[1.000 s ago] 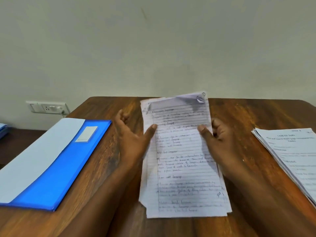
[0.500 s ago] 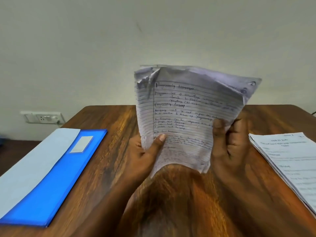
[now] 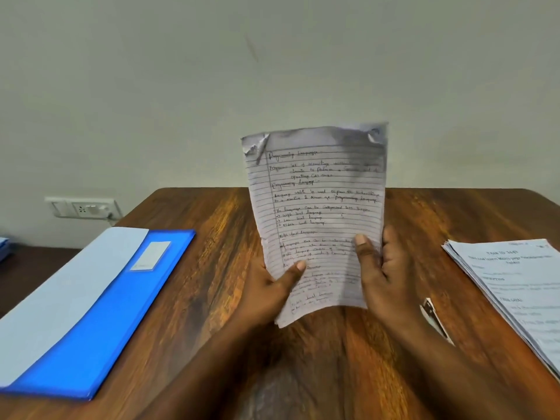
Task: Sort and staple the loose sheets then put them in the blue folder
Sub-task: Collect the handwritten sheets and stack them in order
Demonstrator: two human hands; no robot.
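Note:
A bundle of handwritten lined sheets (image 3: 318, 207) stands nearly upright above the middle of the wooden table (image 3: 212, 268), its top corners curled. My left hand (image 3: 269, 292) grips its lower left edge, thumb on the front. My right hand (image 3: 385, 274) grips the lower right edge, thumb across the page. The blue folder (image 3: 100, 313) lies shut at the left, with a pale sheet (image 3: 60, 292) resting on its cover. A stapler (image 3: 435, 318) shows partly behind my right wrist, lying on the table.
A stack of printed sheets (image 3: 521, 286) lies at the right edge of the table. A wall socket (image 3: 83, 207) with a plug sits on the wall behind the left corner. Bare wood shows between the folder and my hands.
The bundle lay flat on the table one second ago. Both hands lifted it and stood it upright, and its sheets now sit squarer together.

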